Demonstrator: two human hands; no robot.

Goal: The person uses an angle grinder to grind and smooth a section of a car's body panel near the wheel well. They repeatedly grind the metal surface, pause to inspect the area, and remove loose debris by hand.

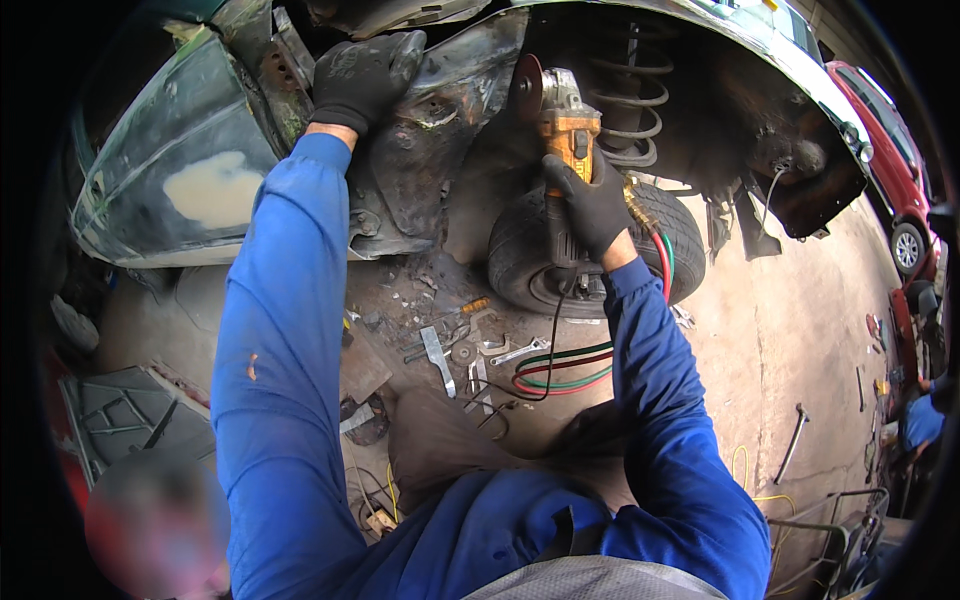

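My right hand (pixel 594 208), in a black glove, is closed around the body of a yellow and black angle grinder (pixel 571 125). The tool is held upright in front of the open wheel well. Its reddish-brown disc (pixel 528 86) stands at the upper left of the head, beside the dark inner body metal (pixel 405 175) and apart from it as far as I can see. My left hand (pixel 366 78), gloved too, is curled over the upper edge of that metal; its fingertips are partly hidden. Left of it is a grey-green body panel (pixel 190 120) with a pale filler patch.
A coil spring (pixel 640 95) stands in the wheel well above a tyre (pixel 515 250). Red and green hoses (pixel 560 380), a wrench (pixel 520 351) and metal scraps lie on the floor. A long-handled tool (pixel 793 443) lies at right. Another person (pixel 920 422) is at far right, near a red car (pixel 880 130).
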